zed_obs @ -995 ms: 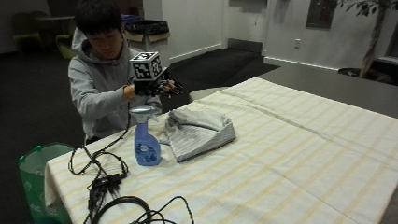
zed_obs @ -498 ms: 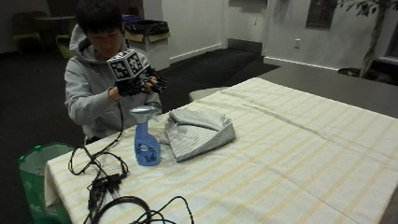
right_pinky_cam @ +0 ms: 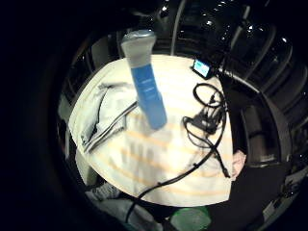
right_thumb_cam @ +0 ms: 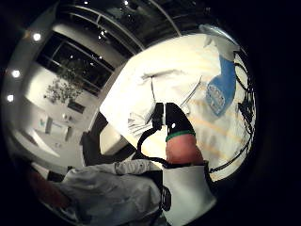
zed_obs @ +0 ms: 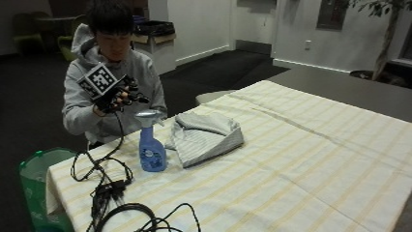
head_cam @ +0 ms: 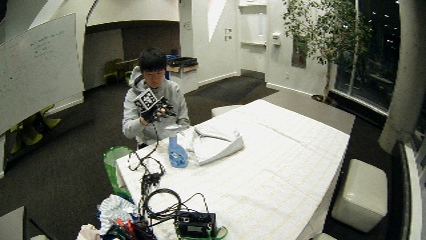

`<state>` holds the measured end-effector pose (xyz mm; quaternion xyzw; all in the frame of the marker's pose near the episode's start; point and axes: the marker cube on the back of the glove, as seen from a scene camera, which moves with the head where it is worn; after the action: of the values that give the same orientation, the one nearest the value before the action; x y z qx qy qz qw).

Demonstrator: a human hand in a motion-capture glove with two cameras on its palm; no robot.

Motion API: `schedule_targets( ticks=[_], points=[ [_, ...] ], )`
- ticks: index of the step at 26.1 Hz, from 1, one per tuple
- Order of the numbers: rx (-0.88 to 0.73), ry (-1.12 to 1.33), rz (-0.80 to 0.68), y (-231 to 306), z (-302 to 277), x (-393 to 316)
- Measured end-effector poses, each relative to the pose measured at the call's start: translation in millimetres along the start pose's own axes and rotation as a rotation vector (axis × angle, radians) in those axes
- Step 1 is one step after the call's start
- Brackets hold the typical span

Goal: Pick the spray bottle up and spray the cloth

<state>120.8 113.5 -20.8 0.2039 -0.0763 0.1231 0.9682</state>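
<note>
A blue spray bottle (zed_obs: pixel 153 150) with a pale trigger head stands upright on the striped tablecloth, near the table's end in front of the seated person. Just beside it lies a folded grey-and-white cloth (zed_obs: pixel 206 135). My gloved right hand (zed_obs: pixel 121 95) is raised at chest height, above and behind the bottle, touching neither; its fingers are loosely spread and hold nothing. From the palm, the bottle (right_pinky_cam: pixel 147 91) rises toward the camera with the cloth (right_pinky_cam: pixel 103 115) alongside. The thumb-side view shows the bottle (right_thumb_cam: pixel 218 89), the cloth (right_thumb_cam: pixel 164 84) and one gloved finger (right_thumb_cam: pixel 175 123).
Black cables (zed_obs: pixel 103 188) trail over the table's near corner beside the bottle. A green bin (zed_obs: pixel 38 164) stands on the floor by that corner. The striped table (zed_obs: pixel 309 164) stretches away past the cloth. More gear (head_cam: pixel 193 222) sits at the table's near end.
My gloved hand has drawn back toward the person's chest and dropped slightly. The bottle and the cloth have not moved.
</note>
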Motion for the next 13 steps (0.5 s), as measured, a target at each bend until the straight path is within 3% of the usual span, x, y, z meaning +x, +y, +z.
schedule_targets(
  ticks=[8, 13],
  points=[
    [0.147, -0.063, 0.113, -14.1, 14.1, 41.4],
    [0.153, -0.117, 0.246, -27.9, 22.7, 55.7]
  ],
)
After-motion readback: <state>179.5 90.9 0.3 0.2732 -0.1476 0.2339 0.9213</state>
